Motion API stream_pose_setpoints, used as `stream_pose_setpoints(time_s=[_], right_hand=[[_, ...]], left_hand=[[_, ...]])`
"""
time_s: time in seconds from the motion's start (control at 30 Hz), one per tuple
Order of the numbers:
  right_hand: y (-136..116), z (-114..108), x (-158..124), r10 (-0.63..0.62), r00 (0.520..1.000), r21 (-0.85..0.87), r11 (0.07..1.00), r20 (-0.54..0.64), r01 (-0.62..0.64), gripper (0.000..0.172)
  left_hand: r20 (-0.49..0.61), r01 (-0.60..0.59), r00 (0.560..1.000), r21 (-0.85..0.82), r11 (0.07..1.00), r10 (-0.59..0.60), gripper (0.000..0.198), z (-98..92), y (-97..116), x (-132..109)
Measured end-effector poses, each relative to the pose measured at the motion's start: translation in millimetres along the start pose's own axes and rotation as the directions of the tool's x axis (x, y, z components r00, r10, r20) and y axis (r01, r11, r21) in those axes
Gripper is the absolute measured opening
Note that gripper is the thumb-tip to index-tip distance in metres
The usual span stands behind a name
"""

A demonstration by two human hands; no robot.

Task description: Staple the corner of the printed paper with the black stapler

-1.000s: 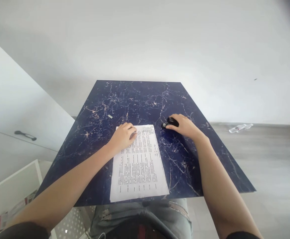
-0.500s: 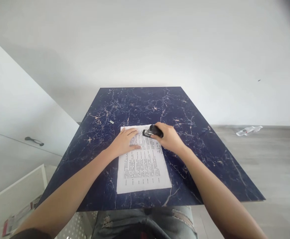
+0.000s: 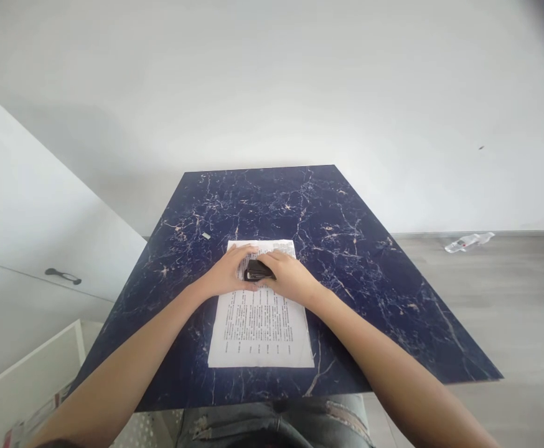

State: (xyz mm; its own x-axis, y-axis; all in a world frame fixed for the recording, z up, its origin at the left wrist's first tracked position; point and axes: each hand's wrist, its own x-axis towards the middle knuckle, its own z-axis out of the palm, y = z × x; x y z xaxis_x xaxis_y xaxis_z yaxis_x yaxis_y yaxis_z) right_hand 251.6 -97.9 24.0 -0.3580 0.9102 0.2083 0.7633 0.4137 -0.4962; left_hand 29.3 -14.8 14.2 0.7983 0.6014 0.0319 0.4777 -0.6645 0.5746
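Observation:
Printed sheets of paper (image 3: 265, 336) lie near the front of the dark blue marbled table (image 3: 262, 199). Over their upper part, my right hand (image 3: 293, 280) is closed around a small black stapler (image 3: 257, 271), which points left; its right end is hidden under my palm. My left hand (image 3: 228, 272) rests on the left side of the paper, thumb and fingers apart in a C shape around the stapler's left end. Its fingertips come close to those of my right hand; whether they touch the stapler I cannot tell.
A small pale strip (image 3: 206, 236) lies on the table beyond the paper's left corner. At the left stand a white cabinet with a dark handle (image 3: 63, 276) and an open white drawer (image 3: 29, 361). Clear plastic packaging (image 3: 468, 242) is on the floor at right, by the wall.
My right hand has brought the stapler left and toward me, between the thumb and fingers of my left hand. The paper has turned slightly and its near edge has shifted left.

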Motion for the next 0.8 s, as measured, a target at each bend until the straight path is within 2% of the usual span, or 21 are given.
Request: stream_pose_setpoints(time_s=[0.07,0.13,0.17,0.23,0.33,0.43,0.53,0.67,0.8], right_hand=[[6,-15,-4,0.042,0.997,0.098,0.995,-0.069,-0.035,0.038],[17,-32,-9,0.192,0.974,0.222,0.962,-0.124,-0.161,0.034],[23,-40,-11,0.274,0.957,0.297,0.925,-0.099,-0.235,0.031],[35,-52,-16,0.348,0.935,0.449,0.827,0.066,-0.339,0.031],[46,-55,-19,0.257,0.906,0.592,0.69,0.337,-0.416,0.035],[49,-48,-20,0.193,0.848,0.616,0.611,0.493,-0.497,0.045],[49,-43,-20,0.201,0.804,0.616,0.547,0.56,-0.566,0.052],[52,-42,-19,0.219,0.783,0.623,0.499,0.582,-0.602,0.054],[54,-42,-19,0.217,0.765,0.611,0.489,0.606,-0.622,0.055]], left_hand=[[-0.005,0.023,1.0,0.022,0.999,-0.023,0.09,0.1,3,0],[-0.012,0.035,0.999,0.048,0.998,-0.035,0.09,0.6,5,0],[-0.015,0.034,0.999,0.058,0.998,-0.033,0.088,0.9,5,-1],[-0.026,0.022,0.999,0.07,0.997,-0.02,0.086,1.9,4,-1],[-0.025,0.008,1.0,0.06,0.998,-0.007,0.087,4.0,0,-1],[-0.02,-0.007,1.0,0.041,0.999,0.008,0.088,6.4,-5,-1],[-0.028,-0.027,0.999,0.031,0.999,0.028,0.087,7.5,-7,-1],[-0.024,-0.036,0.999,-0.01,0.999,0.036,0.092,5.5,-9,-2],[0.001,0.011,1.0,-0.117,0.993,-0.011,0.102,2.6,-16,-5]])
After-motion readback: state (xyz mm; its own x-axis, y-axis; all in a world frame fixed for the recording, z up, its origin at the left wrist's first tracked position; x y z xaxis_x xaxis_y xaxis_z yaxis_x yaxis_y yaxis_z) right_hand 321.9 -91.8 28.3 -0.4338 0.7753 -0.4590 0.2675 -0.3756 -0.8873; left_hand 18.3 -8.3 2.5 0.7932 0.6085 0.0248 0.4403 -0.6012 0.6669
